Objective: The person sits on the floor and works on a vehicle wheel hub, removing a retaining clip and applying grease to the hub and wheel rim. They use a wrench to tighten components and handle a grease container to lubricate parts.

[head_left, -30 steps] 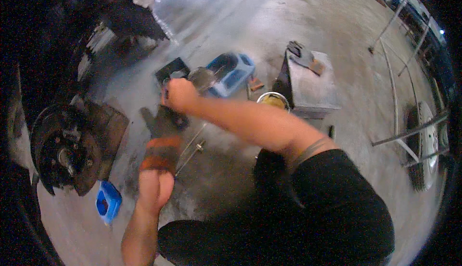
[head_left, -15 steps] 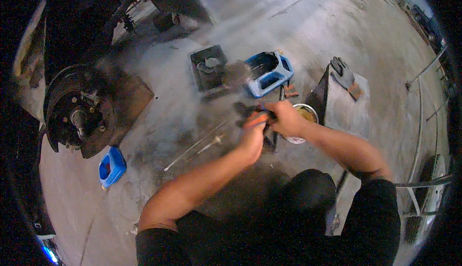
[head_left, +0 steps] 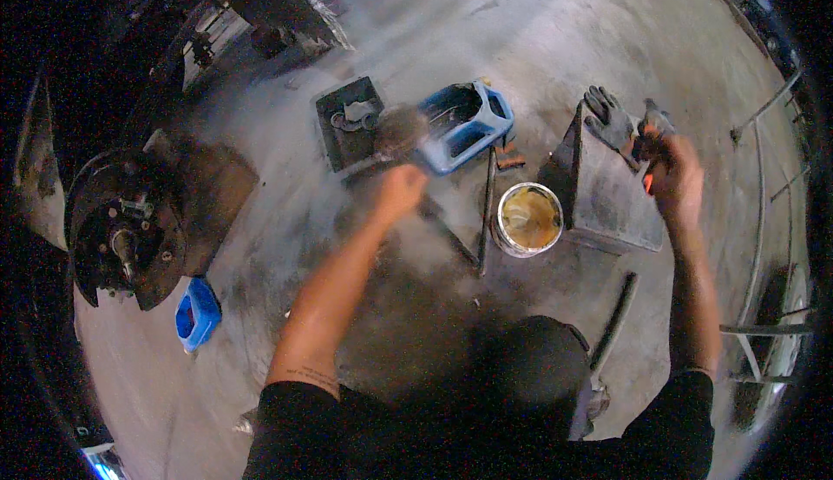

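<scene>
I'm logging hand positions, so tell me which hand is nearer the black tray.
Left. The left hand is close to the black tray, just off its near right corner; the right hand is far across to the right, by the gray box.

Open floor [head_left: 521, 37] on the far side, tighter going nearer
Beyond the tray [head_left: 347, 152] and tub [head_left: 436, 155] nothing blocks a pass, and a bare lane runs between tray and hub [head_left: 124, 241]; between left hand [head_left: 402, 193] and right hand [head_left: 680, 178], the bars [head_left: 488, 211], can [head_left: 504, 240] and box [head_left: 607, 211] obstruct a low sweep, the can leaving at most a slim gap beside the box, with a glove [head_left: 613, 122] on top and a dark bundle [head_left: 653, 121] in the right hand beside it
</scene>
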